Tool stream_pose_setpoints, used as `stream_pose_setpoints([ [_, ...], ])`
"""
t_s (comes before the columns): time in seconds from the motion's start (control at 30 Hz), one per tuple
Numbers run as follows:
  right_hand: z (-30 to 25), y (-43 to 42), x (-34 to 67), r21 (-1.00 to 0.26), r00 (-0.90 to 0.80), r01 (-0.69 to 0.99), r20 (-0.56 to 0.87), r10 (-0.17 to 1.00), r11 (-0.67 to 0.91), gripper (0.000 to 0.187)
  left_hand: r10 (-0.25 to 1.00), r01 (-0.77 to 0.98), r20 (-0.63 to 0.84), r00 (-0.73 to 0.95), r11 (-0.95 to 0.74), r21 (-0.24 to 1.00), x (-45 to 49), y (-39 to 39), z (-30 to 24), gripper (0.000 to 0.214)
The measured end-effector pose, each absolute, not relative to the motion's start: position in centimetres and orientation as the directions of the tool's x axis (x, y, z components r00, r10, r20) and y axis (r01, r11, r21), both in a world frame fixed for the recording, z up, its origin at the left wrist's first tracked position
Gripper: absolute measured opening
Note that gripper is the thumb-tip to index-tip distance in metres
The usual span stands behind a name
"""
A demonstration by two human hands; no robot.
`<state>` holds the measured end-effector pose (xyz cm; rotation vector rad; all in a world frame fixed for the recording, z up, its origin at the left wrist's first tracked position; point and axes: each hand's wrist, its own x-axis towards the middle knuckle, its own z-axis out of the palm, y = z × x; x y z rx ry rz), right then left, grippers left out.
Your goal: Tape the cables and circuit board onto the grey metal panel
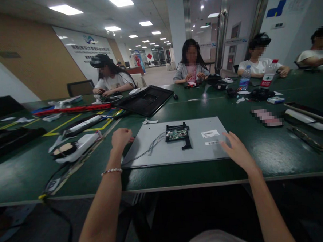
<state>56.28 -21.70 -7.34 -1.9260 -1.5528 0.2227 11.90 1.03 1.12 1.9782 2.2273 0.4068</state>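
Observation:
A flat grey display panel lies back side up on the table in front of me. Near its middle sits a black bracket with a green circuit board, and grey cables run from it to the left. Two white labels are stuck on the right part. My left hand is at the panel's left edge with its fingers curled; anything in them is hidden. Over the right edge, my right hand is open, fingers apart, fingertips close to or touching the panel.
A black monitor cover lies beyond the panel, with a mouse beside it. On the left are a white device and cables; on the right, a white bar and bottles. Several people sit across the green table.

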Motion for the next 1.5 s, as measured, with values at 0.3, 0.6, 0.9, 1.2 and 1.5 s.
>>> stream_pose_setpoints([
  [0.3, -7.7, -21.8, 58.6, -0.488, 0.378, 0.854, 0.344, 0.86, -0.18, 0.047, 0.999, 0.848, -0.053, 0.005, 0.024, 0.529, 12.6, 2.0, 0.1, 0.029],
  [0.6, -8.0, -22.2, 58.6, -0.337, 0.319, 0.919, 0.334, 0.887, -0.203, 0.04, 0.973, 0.916, 0.003, 0.232, -0.22, 0.336, 14.0, 1.9, -0.8, 0.032],
  [0.9, -8.0, -22.1, 58.6, -0.225, 0.29, 0.95, 0.364, 0.885, -0.218, 0.04, 0.962, 0.962, 0.069, 0.264, -0.257, -0.089, 16.5, 1.6, -1.2, 0.04],
  [1.2, -7.8, -22.4, 59.1, -0.179, 0.321, 0.944, 0.31, 0.895, -0.277, 0.041, 0.951, 0.952, 0.071, 0.302, -0.297, -0.075, 16.7, 1.7, -1.5, 0.041],
  [1.5, -3.3, -17.5, 59.6, -0.447, -0.118, 0.858, 0.309, 0.944, 0.253, 0.056, 0.939, 0.94, 0.081, 0.336, -0.329, -0.086, 16.7, 1.6, -1.5, 0.042],
])
